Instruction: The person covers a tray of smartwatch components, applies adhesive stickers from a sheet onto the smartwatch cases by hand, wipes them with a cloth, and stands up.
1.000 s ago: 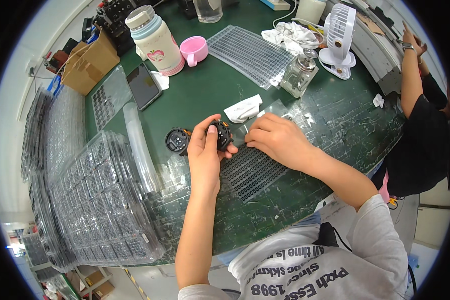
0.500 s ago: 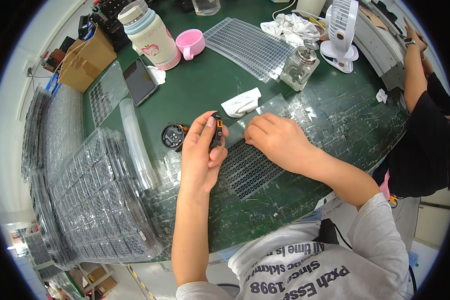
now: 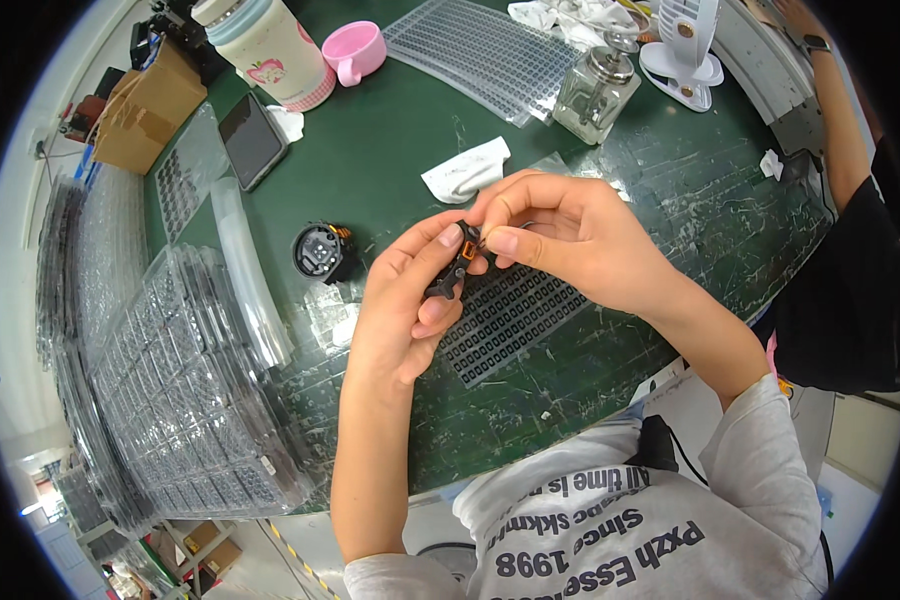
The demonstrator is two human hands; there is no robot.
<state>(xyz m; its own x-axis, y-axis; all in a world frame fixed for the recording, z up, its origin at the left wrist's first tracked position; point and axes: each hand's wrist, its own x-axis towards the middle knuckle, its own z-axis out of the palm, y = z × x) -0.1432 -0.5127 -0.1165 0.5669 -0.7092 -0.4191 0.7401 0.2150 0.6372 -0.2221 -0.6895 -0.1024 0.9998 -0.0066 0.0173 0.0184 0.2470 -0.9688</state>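
Observation:
My left hand [image 3: 410,285] grips a black watch case [image 3: 445,280] with an orange part on its side, tilted up on edge. My right hand [image 3: 580,235] is pinched against the case near the orange part; whatever lies between its fingertips is too small and hidden to make out. Under both hands lies a sheet of small black rectangular pieces in rows [image 3: 515,325], partly covered by them. A second round black watch part [image 3: 320,252], its inside facing up and orange at its edge, rests on the green table to the left of my left hand.
Stacked clear plastic trays [image 3: 195,390] fill the left side. Beyond the hands are a folded white cloth [image 3: 465,170], a phone [image 3: 253,140], a pink cup [image 3: 354,52], a large bottle [image 3: 270,60], a glass jar [image 3: 595,98] and a white fan [image 3: 682,60]. Another person's arm [image 3: 838,125] is at right.
My right hand has moved from the sheet of small pieces up and left to the watch case. My left hand has turned the case slightly toward it. The view has shifted a little.

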